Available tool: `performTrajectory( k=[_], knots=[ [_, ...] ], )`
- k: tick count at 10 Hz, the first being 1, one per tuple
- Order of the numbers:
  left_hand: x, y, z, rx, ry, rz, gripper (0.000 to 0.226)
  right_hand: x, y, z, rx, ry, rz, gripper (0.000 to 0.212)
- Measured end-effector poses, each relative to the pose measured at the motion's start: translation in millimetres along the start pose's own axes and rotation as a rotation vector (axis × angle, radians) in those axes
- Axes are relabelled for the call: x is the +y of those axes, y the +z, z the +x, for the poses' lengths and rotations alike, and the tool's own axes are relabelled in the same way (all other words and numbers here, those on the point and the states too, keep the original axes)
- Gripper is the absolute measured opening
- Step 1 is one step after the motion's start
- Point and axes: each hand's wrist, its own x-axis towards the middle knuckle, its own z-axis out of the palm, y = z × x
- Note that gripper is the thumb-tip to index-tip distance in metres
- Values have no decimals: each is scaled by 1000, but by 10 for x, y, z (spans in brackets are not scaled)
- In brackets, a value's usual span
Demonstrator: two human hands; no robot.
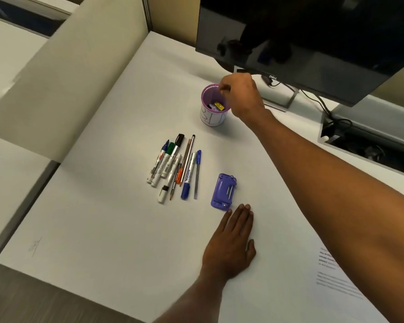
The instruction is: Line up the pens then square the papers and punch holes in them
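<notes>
The pens [175,166] are laid side by side in a loose row at the middle of the desk [103,229]. The purple hole punch [224,192] is set just right of them. The left hand [231,248] is pressed flat beside the punch, fingers [241,217] straight and together. The right hand [240,96] is held over the purple cup [211,113], fingers curled at its rim; whether anything is pinched cannot be told. A printed paper [331,271] lies at the desk's right edge.
</notes>
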Motion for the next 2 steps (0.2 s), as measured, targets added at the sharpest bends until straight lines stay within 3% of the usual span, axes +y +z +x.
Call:
performTrajectory(
  k=[2],
  knots=[
    [15,4,-8,10,6,-25,71,83,-13,-101,142,23,66,21]
  ],
)
